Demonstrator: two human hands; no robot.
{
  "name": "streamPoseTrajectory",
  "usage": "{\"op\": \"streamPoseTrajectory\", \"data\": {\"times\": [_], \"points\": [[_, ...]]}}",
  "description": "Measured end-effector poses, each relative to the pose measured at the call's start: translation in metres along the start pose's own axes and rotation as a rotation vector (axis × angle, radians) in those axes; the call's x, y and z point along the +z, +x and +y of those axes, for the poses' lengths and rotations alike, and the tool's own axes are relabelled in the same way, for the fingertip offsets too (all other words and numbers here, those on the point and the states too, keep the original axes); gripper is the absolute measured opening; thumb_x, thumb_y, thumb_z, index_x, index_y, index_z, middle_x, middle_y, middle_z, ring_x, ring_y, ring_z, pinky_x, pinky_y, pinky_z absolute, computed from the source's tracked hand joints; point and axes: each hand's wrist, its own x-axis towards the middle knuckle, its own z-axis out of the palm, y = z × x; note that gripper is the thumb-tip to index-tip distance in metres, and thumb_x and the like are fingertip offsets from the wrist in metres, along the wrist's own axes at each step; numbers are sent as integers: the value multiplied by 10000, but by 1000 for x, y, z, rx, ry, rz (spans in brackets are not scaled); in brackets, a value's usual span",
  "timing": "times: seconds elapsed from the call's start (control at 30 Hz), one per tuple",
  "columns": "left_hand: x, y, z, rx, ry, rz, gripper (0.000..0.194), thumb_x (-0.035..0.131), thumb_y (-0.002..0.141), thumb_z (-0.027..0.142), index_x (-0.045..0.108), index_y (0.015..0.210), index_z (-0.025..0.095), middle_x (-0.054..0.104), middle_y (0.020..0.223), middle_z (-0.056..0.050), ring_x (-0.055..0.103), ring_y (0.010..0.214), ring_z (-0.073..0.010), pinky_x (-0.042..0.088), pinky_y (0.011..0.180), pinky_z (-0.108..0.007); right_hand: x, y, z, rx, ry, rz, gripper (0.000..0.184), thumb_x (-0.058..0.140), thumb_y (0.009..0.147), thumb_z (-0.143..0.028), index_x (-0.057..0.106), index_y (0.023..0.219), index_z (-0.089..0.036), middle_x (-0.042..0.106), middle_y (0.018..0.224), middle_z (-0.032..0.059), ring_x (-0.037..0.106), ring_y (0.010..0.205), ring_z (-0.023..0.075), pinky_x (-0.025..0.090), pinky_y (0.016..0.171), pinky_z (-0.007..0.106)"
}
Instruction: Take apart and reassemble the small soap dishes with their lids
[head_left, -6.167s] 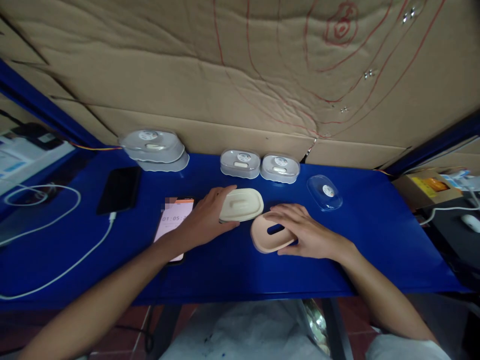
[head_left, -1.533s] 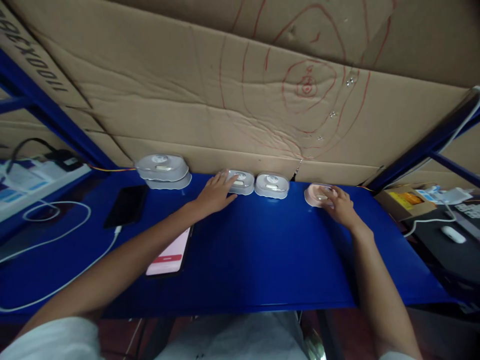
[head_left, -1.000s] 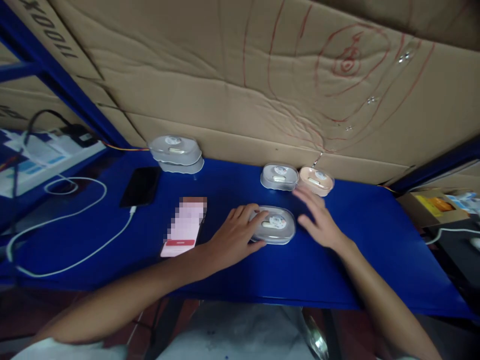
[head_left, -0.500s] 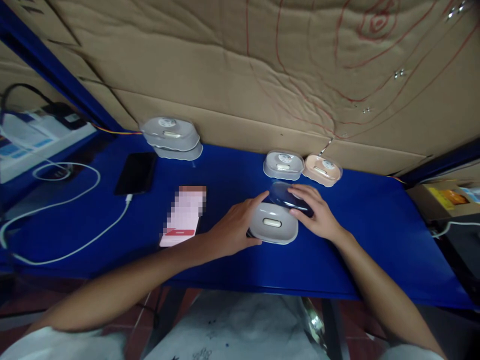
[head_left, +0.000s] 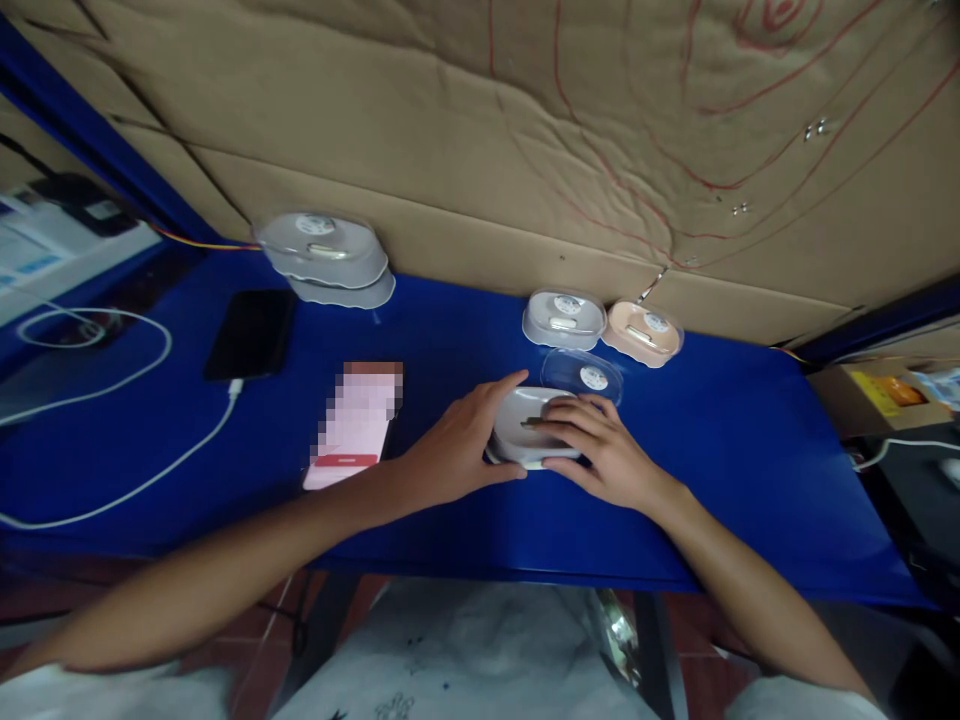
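A grey oval container point(head_left: 511, 425) sits in front of me on the blue table, its clear lid off. My left hand point(head_left: 476, 440) grips its left side, thumb at the front and index finger stretched along the back. Over its right half lies my right hand point(head_left: 600, 440), fingers bent onto the middle around the slot and thumb at the front edge. Those fingers hide most of the slot and the white piece seen there earlier. The clear lid point(head_left: 570, 370) with a round white sticker lies just behind the container.
Lidded grey point(head_left: 551, 325) and peach point(head_left: 637, 335) containers stand against the cardboard wall point(head_left: 420, 170). Two stacked grey containers point(head_left: 330, 255) are at the back left. A lit phone point(head_left: 356, 425), a black phone point(head_left: 251, 335) and a white cable point(head_left: 180, 460) lie to the left.
My right hand has let go of the clear lid, now lying behind the container, and has moved onto the container. My left hand stays at its left side. The view has shifted slightly.
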Motion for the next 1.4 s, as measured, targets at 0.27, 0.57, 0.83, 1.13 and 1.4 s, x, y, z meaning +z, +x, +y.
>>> {"op": "streamPoseTrajectory", "data": {"times": [0.27, 0.57, 0.83, 1.13, 1.4], "points": [[-2, 0, 7, -138, -127, -8, 1201, 900, 742, 364, 144, 1673, 290, 552, 1513, -183, 529, 1394, -422, 328, 1184, -652, -10, -6, 28, 499, 518, 411, 422, 529, 1043, -571, 798, 994, -250, 801, 992, 39, 754, 968, 259, 599, 910, 420], [-32, 24, 22, -667, -1409, 143, 666, 529, 955, 699, 645, 1225, 102, 720, 1094, -180, 706, 1136, -341, 558, 1052, -482, -12, -5, 66, 792, 963, 668, 661, 355, 1033, -710, 541, 1494, -276, 649, 1484, 48, 653, 1338, 280, 642, 988, 449], [-17, 10, 22, -408, -1245, 277, 621, 858, 821, 473, 596, 1340, 253, 665, 1170, -45, 639, 1157, -245, 528, 1027, -394, 0, 3, 27, 759, 1023, 577, 580, 454, 1027, -681, 661, 1325, -228, 786, 1207, 92, 754, 1130, 290, 653, 931, 451], [-7, 8, 20, -354, -1000, 193, 916, 926, 705, 379, 496, 1504, 255, 657, 1351, -101, 616, 1270, -339, 531, 1045, -464, 13, -6, -17, 271, 433, 294, 391, 628, 1025, -440, 631, 1400, -329, 728, 1291, 60, 688, 1182, 286, 574, 1015, 463], [-7, 5, 23, -325, -949, 128, 1065, 935, 674, 354, 401, 1592, 286, 507, 1595, -148, 542, 1406, -396, 514, 1094, -541, 14, -5, -19, 34, 154, 173, 685, 683, 994, -422, 393, 1612, -370, 480, 1584, 108, 427, 1507, 348, 415, 1211, 574]]}}
